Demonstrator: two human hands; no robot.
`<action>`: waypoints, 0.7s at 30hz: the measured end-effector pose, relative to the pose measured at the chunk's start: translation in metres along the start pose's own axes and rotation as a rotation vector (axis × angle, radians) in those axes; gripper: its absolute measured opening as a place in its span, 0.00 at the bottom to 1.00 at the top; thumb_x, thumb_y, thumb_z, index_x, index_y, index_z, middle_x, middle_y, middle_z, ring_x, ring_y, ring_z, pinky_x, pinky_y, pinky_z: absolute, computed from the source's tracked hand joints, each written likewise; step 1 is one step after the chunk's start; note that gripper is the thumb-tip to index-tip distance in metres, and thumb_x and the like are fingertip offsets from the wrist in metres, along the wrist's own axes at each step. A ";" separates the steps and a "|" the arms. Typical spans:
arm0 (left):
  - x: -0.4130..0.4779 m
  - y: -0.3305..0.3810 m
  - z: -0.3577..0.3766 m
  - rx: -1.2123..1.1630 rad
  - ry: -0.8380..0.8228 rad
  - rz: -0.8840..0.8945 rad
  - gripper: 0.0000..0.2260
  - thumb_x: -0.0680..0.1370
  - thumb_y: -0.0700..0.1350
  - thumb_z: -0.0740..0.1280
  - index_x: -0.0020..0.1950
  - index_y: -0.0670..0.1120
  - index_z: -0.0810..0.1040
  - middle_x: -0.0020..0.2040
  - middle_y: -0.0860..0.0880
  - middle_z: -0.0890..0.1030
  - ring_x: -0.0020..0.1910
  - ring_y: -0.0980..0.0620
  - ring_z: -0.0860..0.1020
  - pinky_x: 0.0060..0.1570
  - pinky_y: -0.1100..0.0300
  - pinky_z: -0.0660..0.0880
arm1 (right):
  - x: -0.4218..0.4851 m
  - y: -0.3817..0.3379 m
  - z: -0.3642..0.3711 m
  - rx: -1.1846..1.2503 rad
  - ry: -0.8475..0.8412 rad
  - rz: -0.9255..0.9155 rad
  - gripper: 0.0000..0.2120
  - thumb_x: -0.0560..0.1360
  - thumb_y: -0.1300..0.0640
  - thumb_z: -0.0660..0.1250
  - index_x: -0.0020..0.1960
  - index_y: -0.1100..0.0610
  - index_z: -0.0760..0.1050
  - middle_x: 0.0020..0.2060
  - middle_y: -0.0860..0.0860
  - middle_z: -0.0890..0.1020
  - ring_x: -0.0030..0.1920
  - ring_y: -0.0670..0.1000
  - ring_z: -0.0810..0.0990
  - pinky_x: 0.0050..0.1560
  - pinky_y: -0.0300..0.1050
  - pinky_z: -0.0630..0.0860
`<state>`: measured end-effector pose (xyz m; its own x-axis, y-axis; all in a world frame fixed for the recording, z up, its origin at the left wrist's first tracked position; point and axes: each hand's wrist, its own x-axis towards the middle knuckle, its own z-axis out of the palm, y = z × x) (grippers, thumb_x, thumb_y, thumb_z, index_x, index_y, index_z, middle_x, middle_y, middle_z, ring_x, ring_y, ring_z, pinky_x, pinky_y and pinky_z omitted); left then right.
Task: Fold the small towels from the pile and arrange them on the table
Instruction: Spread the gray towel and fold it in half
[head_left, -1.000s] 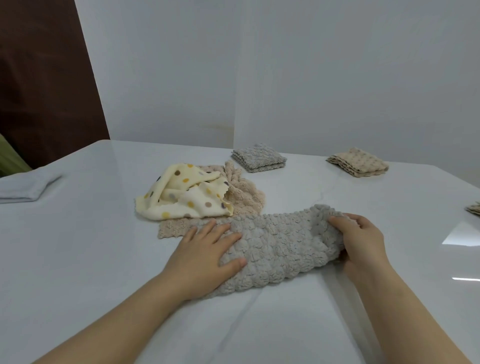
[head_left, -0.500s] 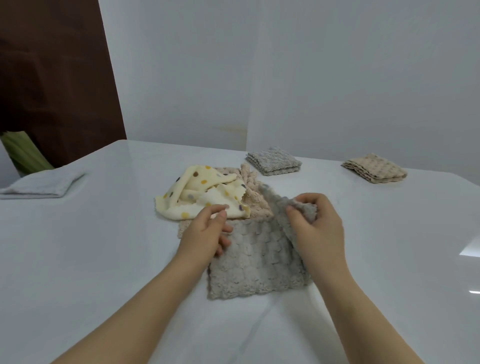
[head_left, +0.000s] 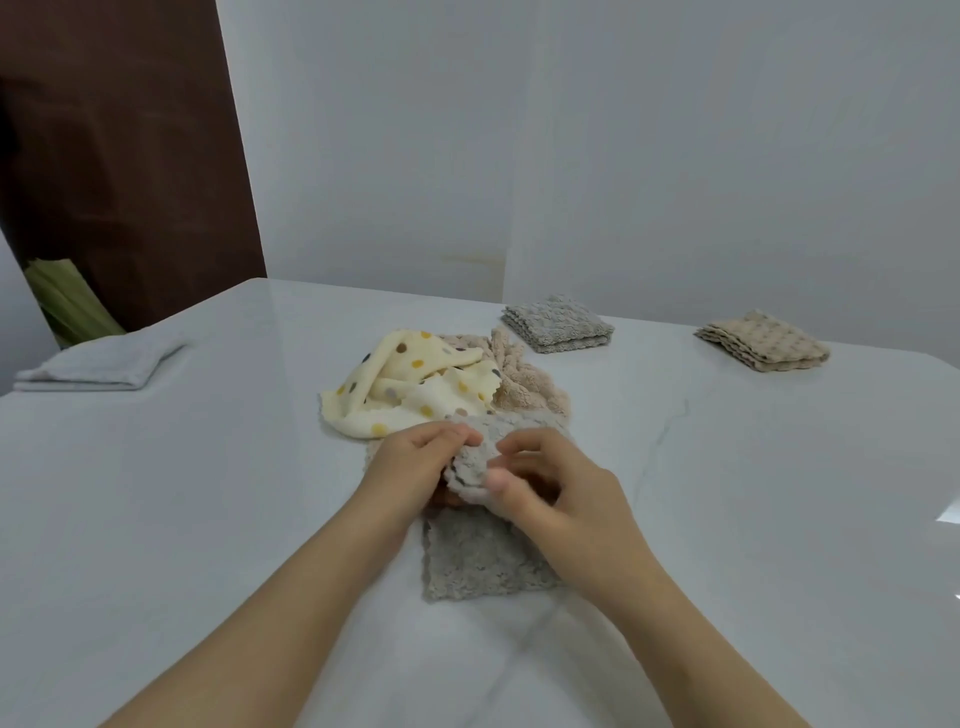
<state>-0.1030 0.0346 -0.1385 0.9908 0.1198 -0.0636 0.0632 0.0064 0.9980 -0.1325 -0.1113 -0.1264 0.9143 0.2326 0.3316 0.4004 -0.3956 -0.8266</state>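
Observation:
A grey fluffy towel (head_left: 470, 564) lies folded on the white table (head_left: 208, 493) in front of me. My left hand (head_left: 415, 462) and my right hand (head_left: 550, 488) both pinch its far edge, which is lifted and curled over between them. Just behind it sits the pile: a cream towel with coloured dots (head_left: 410, 384) on top of a beige fluffy towel (head_left: 524, 379).
A folded grey towel (head_left: 558, 323) and a folded beige towel (head_left: 763, 347) lie at the back of the table. A folded white cloth (head_left: 98, 361) sits at the far left. White walls stand behind, and a dark brown panel is at the left.
The grey towel went from a long strip to folded in half. Both hands have come together at its far edge and raised that edge off the table.

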 end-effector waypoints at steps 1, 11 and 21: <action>0.001 0.001 -0.003 -0.009 0.014 0.003 0.09 0.77 0.42 0.63 0.41 0.46 0.82 0.46 0.44 0.83 0.45 0.48 0.80 0.47 0.55 0.77 | 0.001 0.001 -0.004 0.071 0.050 0.004 0.03 0.73 0.47 0.67 0.43 0.40 0.73 0.41 0.39 0.83 0.46 0.34 0.79 0.43 0.26 0.71; -0.001 -0.006 -0.016 0.507 -0.052 0.122 0.08 0.71 0.42 0.72 0.41 0.55 0.78 0.44 0.53 0.80 0.43 0.53 0.77 0.41 0.64 0.72 | 0.003 0.027 -0.017 -0.227 0.068 0.053 0.09 0.73 0.56 0.67 0.37 0.43 0.73 0.36 0.41 0.79 0.40 0.36 0.75 0.39 0.29 0.68; -0.006 -0.025 -0.005 1.196 -0.188 0.421 0.40 0.62 0.68 0.37 0.74 0.58 0.54 0.76 0.58 0.47 0.76 0.54 0.42 0.74 0.53 0.46 | 0.005 0.039 -0.019 -0.550 -0.283 0.109 0.31 0.70 0.32 0.47 0.72 0.36 0.54 0.73 0.34 0.49 0.74 0.42 0.43 0.72 0.44 0.44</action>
<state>-0.1109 0.0388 -0.1628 0.9561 -0.2467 0.1581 -0.2863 -0.9013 0.3251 -0.1110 -0.1425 -0.1482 0.9304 0.3611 0.0629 0.3470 -0.8124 -0.4686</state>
